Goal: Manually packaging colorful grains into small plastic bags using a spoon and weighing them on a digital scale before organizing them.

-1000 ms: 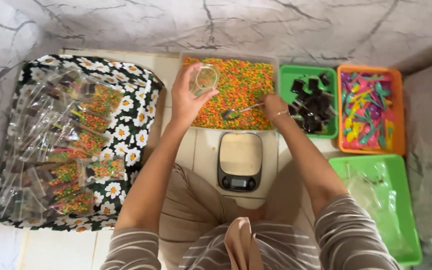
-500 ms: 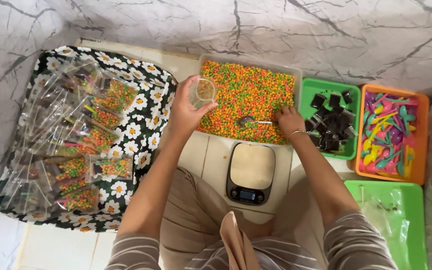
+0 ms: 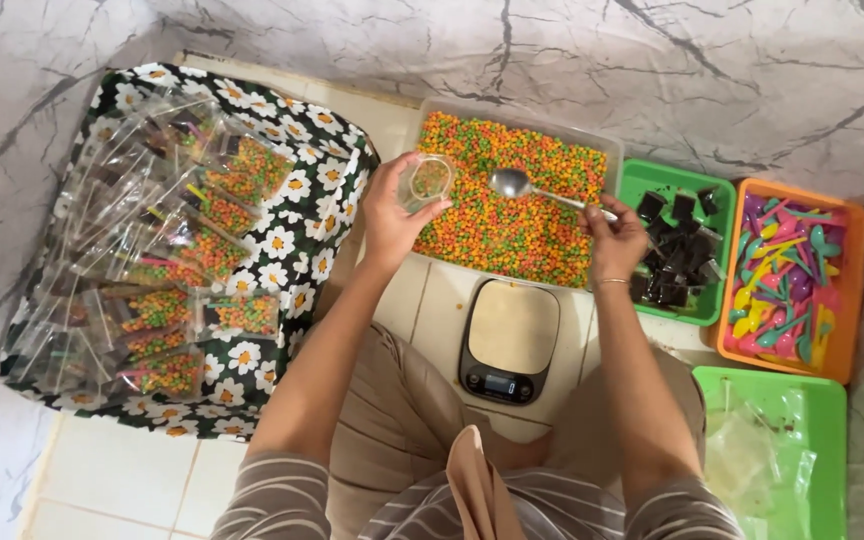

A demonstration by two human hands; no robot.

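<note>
My left hand (image 3: 390,212) holds a small clear plastic cup (image 3: 426,181) with a few coloured pellets in it, at the left edge of a clear tray (image 3: 612,150) full of orange, green and yellow pellets (image 3: 512,215). My right hand (image 3: 616,240) grips the handle of a metal spoon (image 3: 518,184). The spoon's bowl hovers empty over the pellets, just right of the cup. A small digital kitchen scale (image 3: 508,340) with a bare platform lies on the floor between my forearms, below the tray.
A black daisy-print bag (image 3: 307,215) at the left holds several filled clear packets (image 3: 167,290). Right of the tray are a green basket of dark squares (image 3: 674,250), an orange basket of coloured plastic spoons (image 3: 787,280) and a green basket of clear bags (image 3: 767,440).
My right hand lifted the spoon out of the pellets and brought it left toward the cup. The view shifted, and the cup stayed in my left hand.
</note>
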